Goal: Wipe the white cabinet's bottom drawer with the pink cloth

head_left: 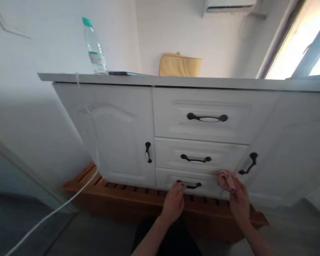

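Observation:
My left hand (173, 202) is low in front of the white cabinet, its fingers closed at the left end of the black handle (192, 186) on the bottom drawer (209, 185). A tiny yellowish spot shows by the fingertips, too small to name. Farther right, my right hand (238, 202) is closed on a bunched pinkish cloth (225, 180). The cloth lies against the upper right part of the same drawer front. All three drawers look closed, the middle drawer (197, 153) and the top drawer (202, 103) above the bottom one.
A slatted wooden bench (117, 199) runs along the cabinet's foot. A white cable (77, 192) hangs over the left cabinet door (117, 135) to the floor. On the countertop (133, 79) stand a plastic bottle (97, 58), a flat dark object (120, 73) and a yellow cloth-like item (180, 66).

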A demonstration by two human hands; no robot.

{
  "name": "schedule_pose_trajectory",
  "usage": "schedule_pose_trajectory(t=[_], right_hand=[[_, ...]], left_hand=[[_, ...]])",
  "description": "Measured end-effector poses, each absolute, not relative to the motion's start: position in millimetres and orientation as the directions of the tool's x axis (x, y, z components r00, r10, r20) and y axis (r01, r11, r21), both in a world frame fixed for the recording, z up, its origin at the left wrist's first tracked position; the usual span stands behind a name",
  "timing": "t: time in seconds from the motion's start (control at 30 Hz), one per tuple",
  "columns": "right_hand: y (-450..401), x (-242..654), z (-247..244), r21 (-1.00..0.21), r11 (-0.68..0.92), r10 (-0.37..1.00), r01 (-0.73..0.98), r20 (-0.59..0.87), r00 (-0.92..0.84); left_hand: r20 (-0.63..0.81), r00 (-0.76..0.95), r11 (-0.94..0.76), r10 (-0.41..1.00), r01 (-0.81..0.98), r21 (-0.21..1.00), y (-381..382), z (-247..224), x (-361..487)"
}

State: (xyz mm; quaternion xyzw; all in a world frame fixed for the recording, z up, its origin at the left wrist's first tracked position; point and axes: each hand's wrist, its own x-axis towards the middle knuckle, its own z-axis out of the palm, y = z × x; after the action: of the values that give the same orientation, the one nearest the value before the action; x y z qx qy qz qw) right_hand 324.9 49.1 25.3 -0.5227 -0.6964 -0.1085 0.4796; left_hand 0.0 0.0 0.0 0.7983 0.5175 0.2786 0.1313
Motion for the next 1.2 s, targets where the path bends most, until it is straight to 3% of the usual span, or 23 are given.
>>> schedule_pose_trajectory(t=[0.1, 0.17, 0.27, 0.37, 0.43, 0.6, 0.93, 1.1, 1.2], right_hand=[[59, 309, 7, -0.229, 0.455, 0.546, 0.861, 0.835, -0.066], [65, 288, 0, -0.142, 0.466, 0.522, 0.873, 0.841, -0.141], [71, 236, 0, -0.021, 0.505, 0.527, 0.863, 0.800, -0.288], [71, 164, 14, 0.034, 0.534, 0.544, 0.845, 0.751, -0.374], [69, 114, 27, 0.054, 0.549, 0.567, 0.834, 0.710, -0.419], [65, 25, 50, 0.083, 0.607, 0.607, 0.791, 0.594, -0.528], [75, 35, 18, 0.182, 0.822, 0.435, 0.540, 0.413, -0.800], [80, 15, 37, 0.244, 0.746, 0.417, 0.619, 0.555, -0.720], [86, 25, 39, 0.279, 0.748, 0.377, 0.603, 0.569, -0.731]], left_hand=[[0.219, 0.168, -0.260, 0.961, 0.816, 0.516, -52, -46, -39], [0.085, 0.017, -0.058, 0.996, 0.856, 0.514, -85, -79, -60], [-0.099, -0.210, 0.232, 0.973, 0.859, 0.457, -126, -124, -78], [-0.250, -0.269, 0.355, 0.930, 0.834, 0.423, -146, -152, -80], [-0.283, -0.269, 0.372, 0.921, 0.821, 0.433, -147, -159, -78], [-0.147, -0.300, 0.333, 0.942, 0.800, 0.500, -142, -159, -79], [-0.124, -0.284, 0.306, 0.951, 0.794, 0.525, -142, -155, -83], [-0.096, -0.321, 0.330, 0.942, 0.842, 0.427, -139, -145, -74], [-0.103, -0.321, 0.335, 0.942, 0.860, 0.385, -140, -143, -77]])
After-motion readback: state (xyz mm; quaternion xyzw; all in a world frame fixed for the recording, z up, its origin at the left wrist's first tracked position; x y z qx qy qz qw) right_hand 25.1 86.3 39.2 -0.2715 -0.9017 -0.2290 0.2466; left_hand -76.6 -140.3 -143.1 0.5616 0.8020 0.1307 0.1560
